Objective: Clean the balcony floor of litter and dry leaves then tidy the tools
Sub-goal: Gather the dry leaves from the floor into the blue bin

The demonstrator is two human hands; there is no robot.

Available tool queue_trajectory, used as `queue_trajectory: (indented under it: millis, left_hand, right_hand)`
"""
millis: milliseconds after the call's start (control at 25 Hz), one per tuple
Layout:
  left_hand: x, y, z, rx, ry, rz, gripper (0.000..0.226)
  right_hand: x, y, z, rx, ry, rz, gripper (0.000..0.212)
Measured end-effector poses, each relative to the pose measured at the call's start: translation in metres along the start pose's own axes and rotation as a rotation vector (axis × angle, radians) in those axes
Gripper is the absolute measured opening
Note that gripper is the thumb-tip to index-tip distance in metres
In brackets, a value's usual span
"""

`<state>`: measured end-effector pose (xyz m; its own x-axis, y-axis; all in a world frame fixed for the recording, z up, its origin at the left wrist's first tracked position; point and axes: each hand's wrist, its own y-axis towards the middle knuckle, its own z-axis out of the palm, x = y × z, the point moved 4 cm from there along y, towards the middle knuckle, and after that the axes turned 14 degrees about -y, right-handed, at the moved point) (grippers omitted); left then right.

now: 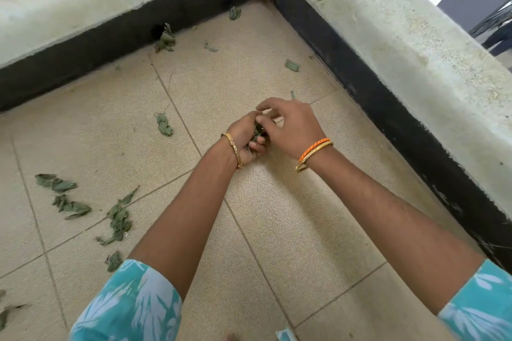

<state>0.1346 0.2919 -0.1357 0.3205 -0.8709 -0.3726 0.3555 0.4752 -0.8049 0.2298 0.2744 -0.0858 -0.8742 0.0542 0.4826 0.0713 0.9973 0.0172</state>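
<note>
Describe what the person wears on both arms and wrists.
Both arms are bare from the elbow down, with short turquoise sleeves printed in white leaf shapes. The left hand has one patterned gold bangle at its wrist. The right hand has a twisted orange band beside a gold bangle. No rings show.
</note>
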Motion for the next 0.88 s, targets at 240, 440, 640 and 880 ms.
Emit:
queue_trajectory:
  millis: [240, 440, 640, 880]
  left_hand:
    - [-0.020, 0.002, -0.013, -0.032, -0.038, 0.062, 0.040]
    - [-0.028, 0.003, -0.027, -0.066, -0.070, 0.076, 0.043]
    - [-0.027, 0.005, -0.036, -0.070, -0.117, 0.074, 0.041]
    - [-0.026, 0.004, -0.046, -0.087, -0.143, 0.061, 0.040]
  right_hand:
    - [-0.072, 0.089, -0.007, 0.118, -0.203, 0.139, 0.048]
    - [-0.080, 0.100, 0.018, 0.239, -0.251, 0.063, 0.064]
    - [-0.064, 0.029, 0.044, -0.010, -0.390, -0.238, 0.034]
    - [-0.066, 0.031, 0.025, -0.062, -0.372, -0.025, 0.021]
